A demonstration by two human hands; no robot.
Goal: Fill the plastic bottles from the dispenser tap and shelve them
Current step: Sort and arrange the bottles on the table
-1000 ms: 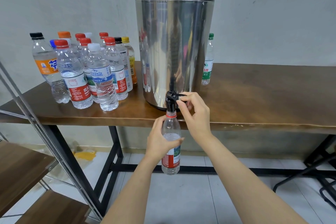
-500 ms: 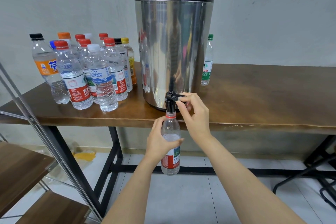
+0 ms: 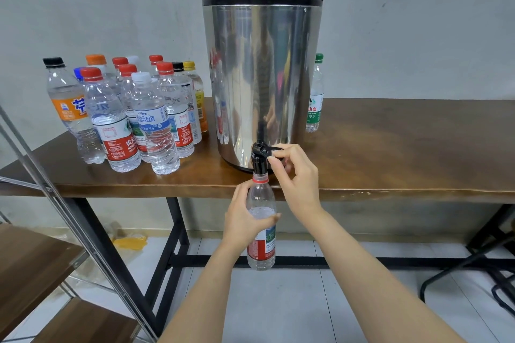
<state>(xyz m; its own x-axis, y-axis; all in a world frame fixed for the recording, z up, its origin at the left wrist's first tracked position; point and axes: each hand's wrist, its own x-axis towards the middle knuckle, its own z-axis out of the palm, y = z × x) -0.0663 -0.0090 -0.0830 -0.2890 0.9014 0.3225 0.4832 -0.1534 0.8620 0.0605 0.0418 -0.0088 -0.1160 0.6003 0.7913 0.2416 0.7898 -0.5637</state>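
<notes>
**Bottle under tap, both hands on the job**

Wooden table (image 3: 404, 147) on a black frame; its front edge runs just behind both sets of fingers. Steel dispenser (image 3: 262, 78) with a black lid stands on it, directly above the fingers. Wood-and-metal shelf rack (image 3: 36, 256) sits well left of the left fingers and lower. Cluster of capped bottles (image 3: 133, 120) on the table, up and left of the left fingers. One green-cap bottle (image 3: 315, 97) behind the dispenser, up and right of the right fingers.

Left hand (image 3: 242, 220): fingers curled round the uncapped plastic bottle (image 3: 261, 250), gripping above the red label, thumb across the front. Bottle is upright, off the table, in front of its edge, mouth right under the black tap (image 3: 257, 161). Water level is about at the thumb.

Right hand (image 3: 301, 178): thumb and index pinch the tap lever (image 3: 271, 149), other fingers loosely curled. Can't tell if water is running.
</notes>
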